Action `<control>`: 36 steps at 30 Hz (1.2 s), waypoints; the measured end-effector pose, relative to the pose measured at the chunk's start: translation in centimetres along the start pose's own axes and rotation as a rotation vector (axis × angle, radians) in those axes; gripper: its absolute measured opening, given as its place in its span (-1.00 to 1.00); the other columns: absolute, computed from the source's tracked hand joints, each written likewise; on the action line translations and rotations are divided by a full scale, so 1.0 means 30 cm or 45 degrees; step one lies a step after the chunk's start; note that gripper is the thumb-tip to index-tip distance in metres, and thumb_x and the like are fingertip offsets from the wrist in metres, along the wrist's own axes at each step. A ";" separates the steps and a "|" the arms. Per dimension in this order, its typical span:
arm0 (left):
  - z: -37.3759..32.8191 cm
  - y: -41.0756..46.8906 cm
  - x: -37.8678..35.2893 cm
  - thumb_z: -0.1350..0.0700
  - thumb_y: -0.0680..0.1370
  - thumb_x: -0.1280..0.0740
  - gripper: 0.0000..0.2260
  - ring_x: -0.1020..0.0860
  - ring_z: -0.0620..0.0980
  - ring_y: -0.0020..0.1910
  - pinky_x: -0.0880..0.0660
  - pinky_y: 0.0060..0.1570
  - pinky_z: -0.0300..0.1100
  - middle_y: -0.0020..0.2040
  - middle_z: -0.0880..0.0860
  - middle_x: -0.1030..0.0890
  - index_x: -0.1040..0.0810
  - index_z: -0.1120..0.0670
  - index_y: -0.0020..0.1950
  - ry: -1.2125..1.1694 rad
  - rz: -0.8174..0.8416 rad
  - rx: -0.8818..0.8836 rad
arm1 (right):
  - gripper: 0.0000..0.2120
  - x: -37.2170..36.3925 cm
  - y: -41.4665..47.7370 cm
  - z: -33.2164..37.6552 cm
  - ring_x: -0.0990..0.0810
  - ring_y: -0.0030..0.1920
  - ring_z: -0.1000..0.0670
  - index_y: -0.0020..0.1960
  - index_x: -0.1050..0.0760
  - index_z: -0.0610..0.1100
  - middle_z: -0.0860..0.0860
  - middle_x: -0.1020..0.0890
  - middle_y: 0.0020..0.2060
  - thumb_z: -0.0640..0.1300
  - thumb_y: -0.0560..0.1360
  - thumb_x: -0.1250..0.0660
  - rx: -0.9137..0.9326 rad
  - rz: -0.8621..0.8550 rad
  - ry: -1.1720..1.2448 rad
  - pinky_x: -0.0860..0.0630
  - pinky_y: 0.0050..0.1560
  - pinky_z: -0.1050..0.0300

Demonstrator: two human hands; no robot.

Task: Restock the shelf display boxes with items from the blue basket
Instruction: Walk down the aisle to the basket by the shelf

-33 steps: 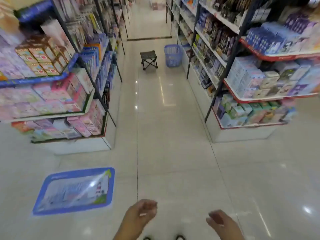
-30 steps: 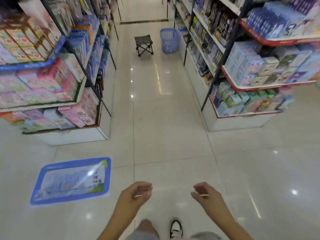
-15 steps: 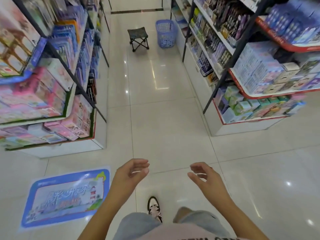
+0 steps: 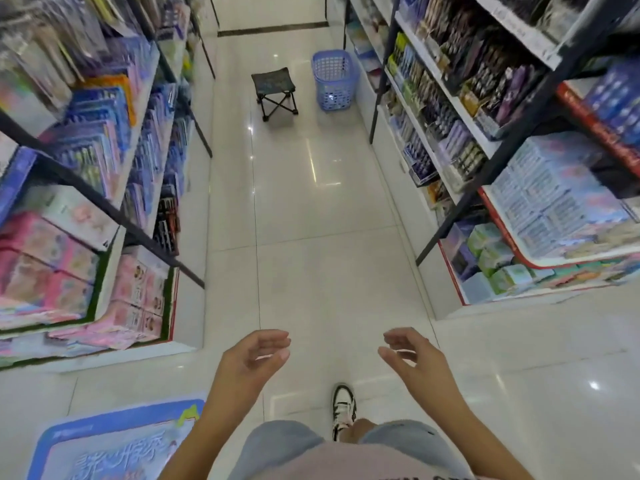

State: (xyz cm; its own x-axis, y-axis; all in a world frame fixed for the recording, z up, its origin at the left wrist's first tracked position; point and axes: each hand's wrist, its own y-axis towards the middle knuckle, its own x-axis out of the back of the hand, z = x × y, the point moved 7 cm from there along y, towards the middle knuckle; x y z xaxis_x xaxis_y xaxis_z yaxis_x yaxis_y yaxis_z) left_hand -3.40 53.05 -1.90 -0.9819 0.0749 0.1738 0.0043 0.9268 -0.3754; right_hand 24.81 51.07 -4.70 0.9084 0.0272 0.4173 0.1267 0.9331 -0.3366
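The blue basket (image 4: 334, 81) stands on the floor far down the aisle, against the right-hand shelving. Shelves with display boxes line both sides: pink and blue boxes on the left shelf (image 4: 104, 209), dark and pale blue boxes on the right shelf (image 4: 512, 188). My left hand (image 4: 251, 362) and my right hand (image 4: 410, 355) hang in front of me at the bottom of the view, apart from each other, fingers loosely curled and holding nothing. Both are far from the basket.
A small dark folding stool (image 4: 275, 91) stands on the floor just left of the basket. A blue-framed floor sticker (image 4: 110, 448) lies at the lower left. White glossy tiles (image 4: 311, 237) run between the shelves. My shoe (image 4: 343, 408) shows below.
The view has advanced down the aisle and tilted down; the basket and stool appear closer. Both hands have risen in the frame and stay empty.
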 end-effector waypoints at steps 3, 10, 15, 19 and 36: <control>-0.056 0.132 0.026 0.28 0.46 -0.43 -0.82 -0.66 -0.09 -0.03 -0.53 -0.06 -0.41 -0.05 0.00 -0.71 -0.64 0.05 0.00 -0.012 -0.058 0.000 | -0.83 -0.020 0.210 0.145 -0.55 0.00 0.27 0.03 -0.52 0.10 0.20 -0.61 -0.03 -0.03 0.45 -0.42 0.084 0.073 -0.003 -0.48 0.03 0.39; -0.178 0.539 0.049 0.20 0.49 -0.42 -0.83 -0.64 -0.18 0.00 -0.52 -0.08 -0.40 -0.03 -0.11 -0.70 -0.63 -0.04 0.01 0.025 -0.049 0.031 | -0.83 -0.064 0.653 0.352 -0.53 0.04 0.30 0.04 -0.50 0.12 0.22 -0.60 -0.01 -0.01 0.46 -0.40 0.125 0.150 -0.016 -0.45 0.07 0.40; -0.351 0.920 0.028 0.21 0.49 -0.42 -0.83 -0.64 -0.18 -0.01 -0.51 -0.08 -0.43 -0.03 -0.09 -0.70 -0.63 -0.02 0.01 0.019 0.089 -0.052 | -0.84 -0.006 0.912 0.397 -0.56 0.02 0.24 0.03 -0.50 0.12 0.20 -0.61 -0.03 -0.01 0.46 -0.40 0.054 0.046 -0.038 -0.48 0.07 0.33; -0.518 1.204 -0.007 0.21 0.49 -0.42 -0.84 -0.64 -0.17 -0.01 -0.51 -0.08 -0.42 -0.04 -0.08 -0.70 -0.63 -0.01 0.01 0.007 0.192 -0.095 | -0.85 0.085 1.079 0.412 -0.59 0.00 0.18 0.00 -0.51 0.10 0.16 -0.63 -0.05 -0.05 0.46 -0.41 -0.037 -0.083 0.005 -0.51 0.07 0.24; -0.837 2.154 0.100 0.18 0.46 -0.43 -0.85 -0.65 -0.08 0.00 -0.57 -0.03 -0.29 -0.05 -0.03 -0.71 -0.65 -0.01 0.00 -0.065 -0.011 -0.007 | -0.85 -0.008 2.262 0.978 -0.55 0.01 0.26 0.03 -0.52 0.08 0.19 -0.61 -0.02 -0.04 0.47 -0.39 0.158 0.189 -0.030 -0.48 0.06 0.36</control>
State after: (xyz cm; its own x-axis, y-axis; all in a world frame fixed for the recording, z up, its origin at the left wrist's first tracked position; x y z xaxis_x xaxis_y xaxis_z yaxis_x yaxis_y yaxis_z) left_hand -1.30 122.42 -2.78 -0.9903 0.0486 0.1303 -0.0030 0.9294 -0.3690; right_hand 21.51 124.90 -2.86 0.9036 0.1746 0.3911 -0.0593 0.9554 -0.2894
